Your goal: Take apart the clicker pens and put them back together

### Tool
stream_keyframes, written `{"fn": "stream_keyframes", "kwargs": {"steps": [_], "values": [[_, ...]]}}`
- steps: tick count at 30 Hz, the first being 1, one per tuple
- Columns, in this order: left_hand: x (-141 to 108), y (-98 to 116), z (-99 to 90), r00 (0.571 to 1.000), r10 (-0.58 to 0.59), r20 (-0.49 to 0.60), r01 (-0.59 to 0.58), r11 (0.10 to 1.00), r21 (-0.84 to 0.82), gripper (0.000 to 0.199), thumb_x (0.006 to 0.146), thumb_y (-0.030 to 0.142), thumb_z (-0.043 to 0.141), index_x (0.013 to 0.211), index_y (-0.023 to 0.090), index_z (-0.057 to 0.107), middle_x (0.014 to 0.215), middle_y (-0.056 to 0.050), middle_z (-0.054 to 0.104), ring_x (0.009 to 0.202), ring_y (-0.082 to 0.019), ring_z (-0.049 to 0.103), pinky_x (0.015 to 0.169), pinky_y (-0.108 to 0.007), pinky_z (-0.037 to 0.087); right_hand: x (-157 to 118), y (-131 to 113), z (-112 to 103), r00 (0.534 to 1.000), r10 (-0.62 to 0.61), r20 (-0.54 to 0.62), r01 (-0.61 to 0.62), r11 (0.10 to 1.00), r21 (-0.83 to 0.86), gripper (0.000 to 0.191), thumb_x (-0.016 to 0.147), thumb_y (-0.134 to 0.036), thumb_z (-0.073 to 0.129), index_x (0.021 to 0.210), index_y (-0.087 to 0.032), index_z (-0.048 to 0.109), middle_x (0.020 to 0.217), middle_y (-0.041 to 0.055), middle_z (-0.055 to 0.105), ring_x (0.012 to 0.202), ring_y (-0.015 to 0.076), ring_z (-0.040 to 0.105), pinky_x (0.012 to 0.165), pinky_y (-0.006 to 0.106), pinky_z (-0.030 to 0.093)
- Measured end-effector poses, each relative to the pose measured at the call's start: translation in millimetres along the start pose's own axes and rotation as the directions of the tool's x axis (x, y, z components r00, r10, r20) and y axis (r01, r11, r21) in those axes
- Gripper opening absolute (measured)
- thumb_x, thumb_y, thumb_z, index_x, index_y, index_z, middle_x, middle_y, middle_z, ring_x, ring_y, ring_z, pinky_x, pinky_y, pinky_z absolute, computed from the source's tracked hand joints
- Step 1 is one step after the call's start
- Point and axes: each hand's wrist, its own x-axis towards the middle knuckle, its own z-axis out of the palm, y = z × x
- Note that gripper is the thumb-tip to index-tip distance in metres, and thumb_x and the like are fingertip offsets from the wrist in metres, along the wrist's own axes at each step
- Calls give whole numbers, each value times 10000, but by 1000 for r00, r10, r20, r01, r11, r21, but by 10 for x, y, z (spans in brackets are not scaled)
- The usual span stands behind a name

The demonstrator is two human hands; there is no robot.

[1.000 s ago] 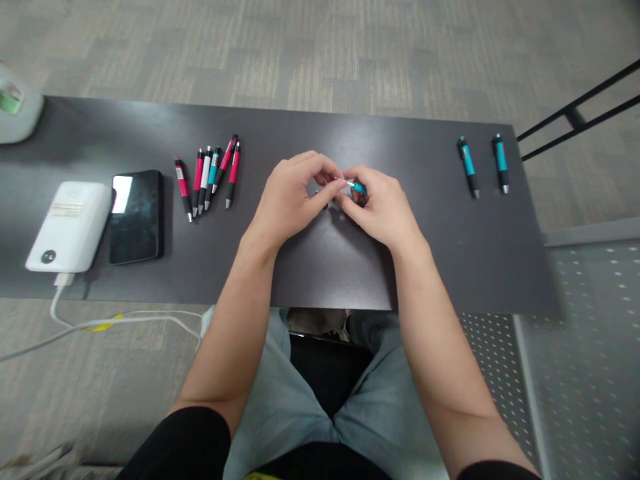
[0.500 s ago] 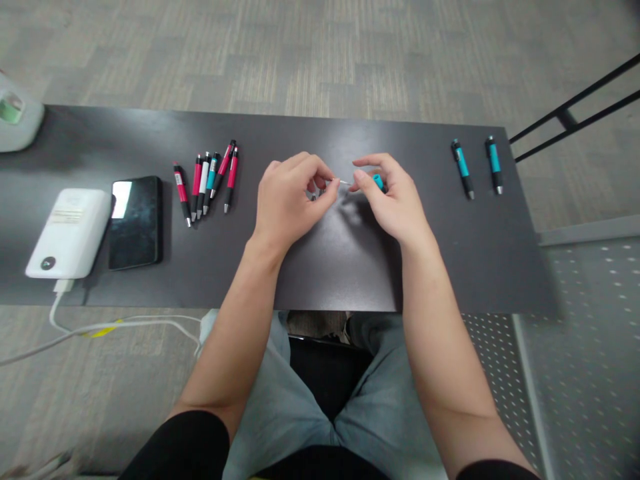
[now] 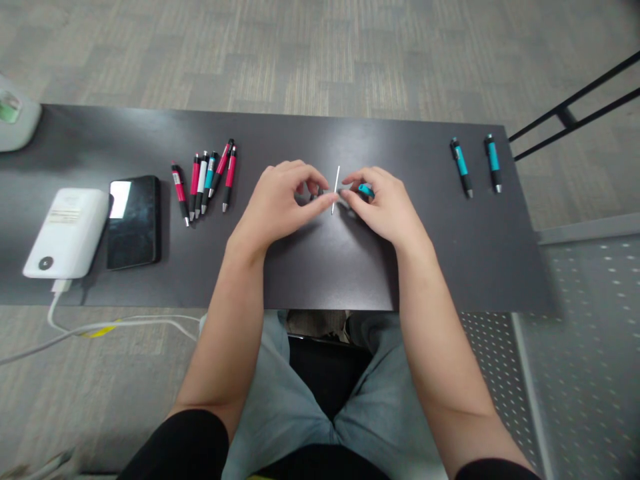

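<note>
A thin whitish pen refill (image 3: 337, 179) stands out between my two hands, pointing away from me. My left hand (image 3: 280, 200) is on its left, with the thumb tip against or just over it; whether the refill is gripped or resting on the table I cannot tell. A small silver-and-dark pen part (image 3: 313, 196) shows within the left hand's curled fingers, mostly hidden. My right hand (image 3: 387, 203) is closed around a teal pen barrel (image 3: 366, 191), of which only one end is visible. Its fingertips are close to the refill's right side.
Several red, white and teal pens (image 3: 205, 183) lie left of my hands on the dark table (image 3: 320, 280). Two teal pens (image 3: 493, 163) are at the right. A black phone (image 3: 133, 230) and a white power bank (image 3: 67, 230) with a cable lie farther left.
The refill has turned from pointing sideways out of my left fingers to pointing away from me. My right hand has shifted slightly left, still with the teal barrel.
</note>
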Motion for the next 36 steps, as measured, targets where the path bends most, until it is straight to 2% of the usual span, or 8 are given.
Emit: {"fn": "stream_keyframes", "kwargs": {"steps": [5,8,12,17,22,25,32,36], "values": [[-2,-141,-50,994,-74,-86,75,997,18,154,1022,399,844,1150,314,856,1139,-68,843,1135,-371,752,1125,-568,614,-41,-11,62,999,-36,-19,36,999,-22,423,1154,-355,773,1563,-347,881,1556,127,772,1398,367,793,1177,505,682],[1,-172,-22,994,-70,-87,72,997,18,132,1046,400,810,1139,315,850,1132,-75,835,1139,-374,746,1131,-574,616,-61,-57,82,1000,-26,10,27,996,-80,425,1183,-381,761,1589,-354,883,1674,121,735,1413,384,804,1141,507,700],[2,-194,5,993,-73,-87,74,997,8,130,1077,452,823,1127,333,837,1110,-75,825,1140,-374,731,1123,-569,620,-56,-90,54,998,-37,55,41,996,-76,406,1185,-390,738,1556,-342,897,1758,103,752,1545,422,751,1213,563,689],[-13,-228,-16,994,-76,-76,76,997,2,175,1083,473,843,1169,321,842,1161,-81,829,1154,-373,736,1127,-559,617,-25,1,26,995,-82,59,84,996,-35,362,1175,-454,808,1502,-344,919,1745,107,787,1606,442,736,1319,629,653],[-41,-217,-25,995,-78,57,74,994,80,496,948,493,1027,1366,302,841,1414,-86,819,1319,-387,738,1243,-557,583,11,187,91,984,-173,42,172,985,23,436,1118,-634,889,1448,-350,926,1704,119,805,1576,489,753,1306,706,673],[-51,-214,-6,994,-64,89,54,993,105,598,908,473,1087,1421,303,831,1477,-92,803,1398,-400,728,1263,-554,570,25,272,134,977,-212,19,211,976,60,440,1139,-658,839,1436,-342,912,1671,132,802,1556,478,756,1296,687,678],[-13,-190,37,999,14,-30,-13,1000,6,480,1004,571,1031,1336,283,840,1356,-91,853,1288,-369,778,1207,-521,606,45,349,122,972,-208,-105,222,963,152,553,1135,-697,811,1518,-298,813,1527,169,770,1432,435,765,1217,628,708],[34,-72,170,988,107,-109,-120,985,-123,339,1068,509,971,1278,279,837,1219,-74,870,1106,-305,810,1063,-464,651,47,310,160,964,-253,-83,264,952,157,540,1125,-569,823,1577,-286,745,1561,188,741,1445,435,736,1218,642,709]]}}
